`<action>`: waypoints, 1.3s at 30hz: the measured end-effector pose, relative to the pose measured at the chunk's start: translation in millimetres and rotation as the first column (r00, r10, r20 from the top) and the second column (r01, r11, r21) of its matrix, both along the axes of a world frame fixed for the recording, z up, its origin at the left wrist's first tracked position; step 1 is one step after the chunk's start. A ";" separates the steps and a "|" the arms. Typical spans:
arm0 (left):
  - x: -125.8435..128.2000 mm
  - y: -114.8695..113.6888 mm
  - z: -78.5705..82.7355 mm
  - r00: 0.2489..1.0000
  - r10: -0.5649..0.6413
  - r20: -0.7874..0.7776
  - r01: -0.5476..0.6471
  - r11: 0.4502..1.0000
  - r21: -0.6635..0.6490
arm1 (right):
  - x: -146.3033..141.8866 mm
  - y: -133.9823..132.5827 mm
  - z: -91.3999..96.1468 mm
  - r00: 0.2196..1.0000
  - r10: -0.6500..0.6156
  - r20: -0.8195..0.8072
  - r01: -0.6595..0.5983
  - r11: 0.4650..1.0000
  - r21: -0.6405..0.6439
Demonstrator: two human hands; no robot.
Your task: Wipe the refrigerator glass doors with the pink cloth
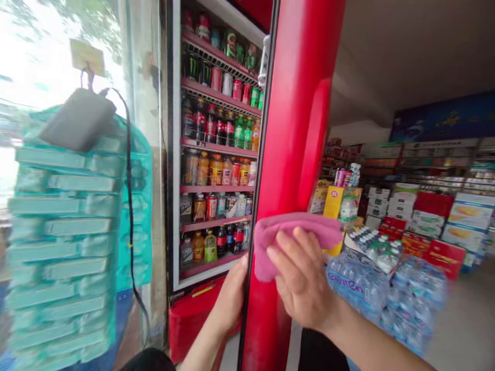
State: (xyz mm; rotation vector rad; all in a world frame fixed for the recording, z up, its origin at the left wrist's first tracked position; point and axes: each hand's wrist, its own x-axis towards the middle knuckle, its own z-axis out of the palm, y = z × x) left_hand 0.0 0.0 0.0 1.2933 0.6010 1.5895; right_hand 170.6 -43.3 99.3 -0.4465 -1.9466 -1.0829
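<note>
"Hands busy?"

"Yes. Your right hand is closed on a pink cloth, pressing it against the red fridge door."

"And the left?"

"Your left hand is curled around that door's edge, below the shelves of bottled drinks."

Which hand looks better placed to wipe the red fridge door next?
Right, probably: the right hand holds the pink cloth against the red fridge door. The left hand has no cloth and sits at the door's edge, its fingers hidden behind it.
</note>
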 end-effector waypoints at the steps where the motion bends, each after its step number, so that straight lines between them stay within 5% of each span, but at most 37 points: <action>1: -0.8 2.3 1.7 1.000 -0.002 -0.012 0.002 1.000 -0.001 | 5.6 -6.3 -10.5 0.994 -0.010 0.111 0.010 1.000 0.006; 5: -0.2 7.2 12.4 0.998 -0.045 -0.047 0.045 0.999 -0.004 | 17.5 -18.7 -28.3 0.917 -0.021 0.399 -0.017 0.996 0.092; 8: 5.0 4.4 20.8 0.993 -0.101 -0.060 0.101 0.995 -0.011 | 9.3 -14.9 -0.9 0.896 -0.055 0.440 -0.024 0.985 0.172; 15: 13.5 4.6 39.3 0.992 -0.118 0.040 0.121 0.991 -0.057 | -28.1 -6.4 116.7 0.877 -0.198 0.438 0.123 0.973 0.193; 18: 13.1 4.8 48.0 0.992 -0.121 0.042 0.124 0.989 -0.077 | -41.2 -2.3 187.9 0.880 -0.263 0.397 0.216 0.963 0.159; 22: 17.1 -1.1 45.6 0.980 -0.182 0.076 0.184 0.983 -0.023 | -55.3 7.8 292.4 0.961 -0.162 0.224 0.128 0.979 0.159; 24: 20.0 -3.4 42.4 0.972 -0.225 0.073 0.223 0.974 0.035 | -57.7 13.5 315.5 0.969 -0.103 0.225 0.075 0.988 0.133; 27: 23.7 -3.5 40.6 0.950 -0.306 0.069 0.303 0.952 0.051 | -52.2 8.7 292.2 0.967 -0.113 0.227 0.117 0.993 -0.002; 32: 33.3 5.2 36.1 0.920 -0.354 0.168 0.360 0.933 -0.009 | -22.2 -24.4 191.7 0.966 -0.092 0.242 0.150 0.961 -0.233; 39: 41.8 18.6 25.7 0.897 -0.405 0.179 0.401 0.914 0.060 | 23.7 -23.5 36.7 0.895 -0.171 0.413 0.187 0.982 0.004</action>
